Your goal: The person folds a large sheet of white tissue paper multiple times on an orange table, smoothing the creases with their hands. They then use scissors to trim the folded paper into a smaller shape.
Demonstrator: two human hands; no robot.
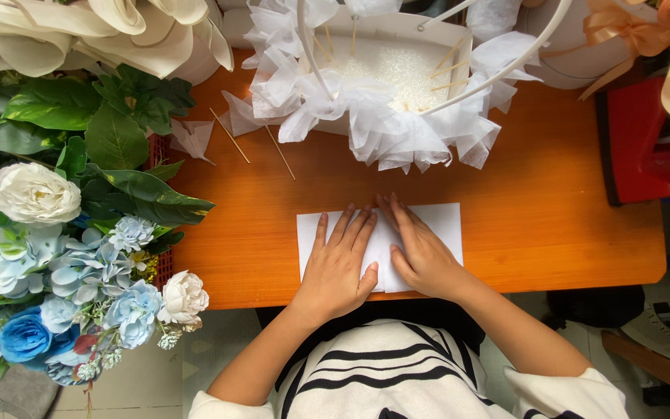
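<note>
Head view looks straight down on an orange wooden table (552, 209). At the far left a bunch of artificial flowers (79, 279) in white, pale blue and deep blue stands beside the table edge, with broad green leaves (118, 140) above it and large cream paper petals (94, 31) at the top corner. Next along, on the table top, a small folded scrap of white tissue (192, 138) lies near two thin wooden sticks (230, 136), which rest apart from each other.

In the middle, near the front edge, a white sheet of paper (440, 225) lies flat. The left hand (337, 268) rests palm down on its left half, fingers straight and slightly spread, gripping nothing, thumb tucked toward the centre. The right hand (420, 252) lies just beside it on the middle of the sheet, fingers extended and pressed flat, their tips touching the left hand's fingertips; it too only presses on the paper.

Behind the hands, a white basket (397, 70) trimmed with ruffled tissue holds more sticks set in foam. Further right, a peach ribbon bow (622, 27) hangs over the table's back corner, and a red plastic stool (641, 143) stands off the right edge.
</note>
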